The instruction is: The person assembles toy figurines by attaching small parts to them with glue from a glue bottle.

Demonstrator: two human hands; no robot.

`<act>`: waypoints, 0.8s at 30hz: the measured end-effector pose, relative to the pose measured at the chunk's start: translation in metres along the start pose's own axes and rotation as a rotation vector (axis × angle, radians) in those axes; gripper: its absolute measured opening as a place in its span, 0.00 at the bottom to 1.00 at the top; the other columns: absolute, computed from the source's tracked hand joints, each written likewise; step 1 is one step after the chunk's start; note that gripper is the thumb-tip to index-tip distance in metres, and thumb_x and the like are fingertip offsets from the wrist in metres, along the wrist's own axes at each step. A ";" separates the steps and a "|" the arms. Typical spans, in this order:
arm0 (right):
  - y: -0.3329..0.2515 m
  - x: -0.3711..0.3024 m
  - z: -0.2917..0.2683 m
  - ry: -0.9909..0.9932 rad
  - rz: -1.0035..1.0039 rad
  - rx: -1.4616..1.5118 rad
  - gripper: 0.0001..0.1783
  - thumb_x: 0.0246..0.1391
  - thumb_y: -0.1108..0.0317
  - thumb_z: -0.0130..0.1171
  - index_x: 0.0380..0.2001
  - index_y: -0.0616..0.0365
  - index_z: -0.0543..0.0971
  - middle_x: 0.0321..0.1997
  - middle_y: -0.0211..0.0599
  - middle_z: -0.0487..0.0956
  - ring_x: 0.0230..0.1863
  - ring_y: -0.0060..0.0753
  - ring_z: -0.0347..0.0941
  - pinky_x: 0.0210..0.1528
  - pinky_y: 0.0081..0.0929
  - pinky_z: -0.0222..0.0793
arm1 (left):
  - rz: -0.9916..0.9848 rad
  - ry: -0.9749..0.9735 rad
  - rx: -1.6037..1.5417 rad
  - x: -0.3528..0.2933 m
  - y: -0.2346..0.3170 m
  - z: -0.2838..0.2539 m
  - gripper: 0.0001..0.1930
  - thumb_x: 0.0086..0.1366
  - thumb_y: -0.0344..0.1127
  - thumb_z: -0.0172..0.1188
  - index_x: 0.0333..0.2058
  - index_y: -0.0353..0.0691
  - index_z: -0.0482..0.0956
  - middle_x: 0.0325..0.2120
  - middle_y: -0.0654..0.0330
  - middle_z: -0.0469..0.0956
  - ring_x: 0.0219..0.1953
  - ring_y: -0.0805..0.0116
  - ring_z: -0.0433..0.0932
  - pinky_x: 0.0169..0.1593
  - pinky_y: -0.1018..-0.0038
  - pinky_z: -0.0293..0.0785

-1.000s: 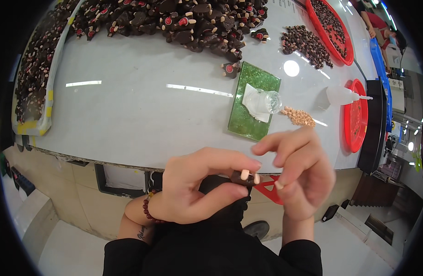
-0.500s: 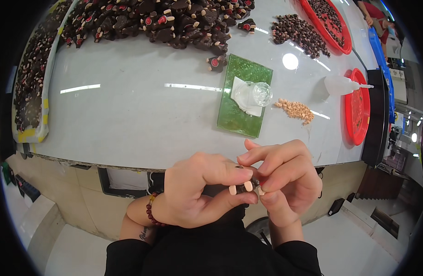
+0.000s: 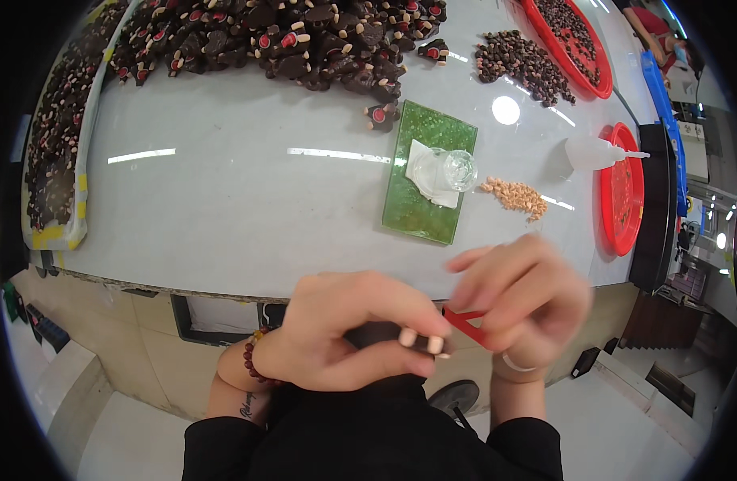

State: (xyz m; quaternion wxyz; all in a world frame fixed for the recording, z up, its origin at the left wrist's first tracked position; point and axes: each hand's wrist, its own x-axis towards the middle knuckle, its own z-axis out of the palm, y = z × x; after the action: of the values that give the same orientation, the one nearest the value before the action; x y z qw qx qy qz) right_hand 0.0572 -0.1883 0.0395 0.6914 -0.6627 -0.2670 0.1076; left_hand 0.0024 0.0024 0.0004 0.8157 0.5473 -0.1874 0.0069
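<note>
My left hand [image 3: 356, 329] pinches a small dark brown figure [image 3: 421, 343] with pale peach stubs between thumb and index finger, just off the table's near edge. To its right, my right hand [image 3: 525, 301] is smeared by motion, its fingers bent round a slim red V-shaped tool [image 3: 465, 322]. The tool's tip lies close to the figure; whether they touch I cannot tell. Past my hands, a green glass plate [image 3: 417, 220] bears a white tissue [image 3: 421, 168] and a small clear glass cup [image 3: 458, 170]. Small peach pieces [image 3: 514, 197] lie to its right.
Similar dark figures [image 3: 328, 56] heap along the far side. A long tray [image 3: 81, 200] of dark pieces stands left. Small dark bits [image 3: 521, 68] lie far right by a red tray [image 3: 601, 80]. A white nozzle bottle [image 3: 593, 152] touches another red tray [image 3: 621, 200]. Someone [image 3: 653, 32] sits beyond.
My right hand has drawn away to the right from the figure, and the red tool now shows more plainly. The left hand keeps its pinch on the figure.
</note>
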 end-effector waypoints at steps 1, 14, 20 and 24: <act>-0.003 0.009 -0.014 0.040 -0.085 -0.014 0.05 0.43 0.77 0.63 0.25 0.63 0.77 0.25 0.39 0.76 0.28 0.35 0.75 0.36 0.31 0.73 | -0.056 0.039 -0.165 -0.003 0.001 0.000 0.15 0.52 0.20 0.65 0.39 0.33 0.74 0.29 0.56 0.78 0.28 0.71 0.78 0.32 0.77 0.73; 0.056 0.117 -0.098 -0.114 -0.273 -1.257 0.09 0.46 0.77 0.59 0.34 0.62 0.78 0.35 0.36 0.77 0.34 0.29 0.74 0.36 0.22 0.68 | -0.192 0.116 -0.809 -0.015 -0.001 -0.001 0.07 0.65 0.31 0.49 0.39 0.36 0.65 0.26 0.56 0.72 0.27 0.73 0.74 0.25 0.81 0.67; 0.056 0.113 -0.095 -0.131 -0.245 -1.211 0.08 0.46 0.76 0.60 0.33 0.62 0.78 0.33 0.34 0.77 0.32 0.27 0.73 0.32 0.20 0.65 | -0.181 0.009 -0.701 -0.019 -0.006 -0.010 0.07 0.61 0.27 0.52 0.39 0.33 0.73 0.30 0.57 0.72 0.28 0.74 0.72 0.28 0.82 0.65; 0.057 0.110 -0.097 -0.079 -0.126 -1.097 0.07 0.46 0.75 0.59 0.32 0.63 0.77 0.29 0.33 0.77 0.29 0.24 0.70 0.30 0.19 0.63 | -0.229 0.023 -0.666 -0.015 -0.005 -0.006 0.07 0.62 0.27 0.53 0.38 0.33 0.74 0.30 0.59 0.73 0.28 0.75 0.72 0.28 0.82 0.65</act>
State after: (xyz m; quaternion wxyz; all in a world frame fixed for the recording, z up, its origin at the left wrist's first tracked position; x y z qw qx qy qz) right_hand 0.2100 -0.2107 0.0114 0.2393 -0.9040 -0.3486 -0.0640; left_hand -0.0087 0.0083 -0.0110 0.9470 0.2686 -0.1075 -0.1397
